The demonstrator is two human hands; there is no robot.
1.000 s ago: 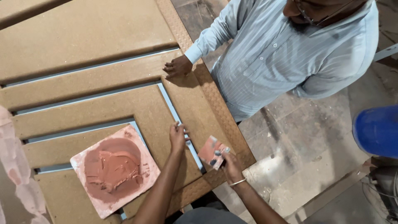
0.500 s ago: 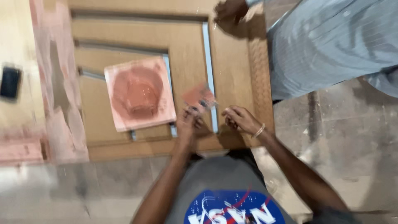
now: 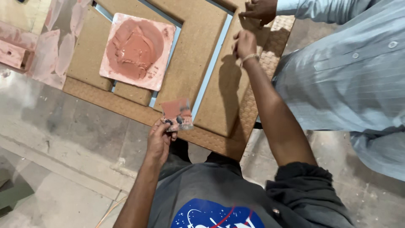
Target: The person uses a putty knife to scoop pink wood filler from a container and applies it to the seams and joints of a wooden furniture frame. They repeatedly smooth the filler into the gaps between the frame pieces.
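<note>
Item: wooden panel [image 3: 213, 90], brown board with raised frames and pale blue-grey grooves, lying flat as the worktop above a grey concrete floor [image 3: 63, 139].

Item: small flat card [image 3: 177, 114], smeared pinkish-red with dark patches. Held in the left hand [image 3: 161, 141], fingers closed on its lower edge, at the panel's near edge. Half a second ago both hands were together around this card at the groove; now only the left has it, and it sits drawn back toward the body.

Item: right hand [image 3: 244, 44], wrist with a thin bracelet. It has left the card and moved far up the panel, resting on the board near the textured border strip [image 3: 261, 84]. Fingers curled inward; whether they pinch anything I cannot tell.

Item: square slab [image 3: 137, 50], pink with a round reddish mound of paste on it. Lies on the panel's inner frames, well apart from both hands. Same place on the panel as before.

Item: co-worker's hand [image 3: 261, 9], from a pale striped sleeve [image 3: 333, 50], pressed on the panel's far corner just beyond the right hand, as it was a second ago.

Reading, as a judgement: spreading work at the groove appears paused; the free hand has gone to feel or steady the border.

Item: pink-stained sheet [image 3: 59, 42] at the panel's left side.
</note>
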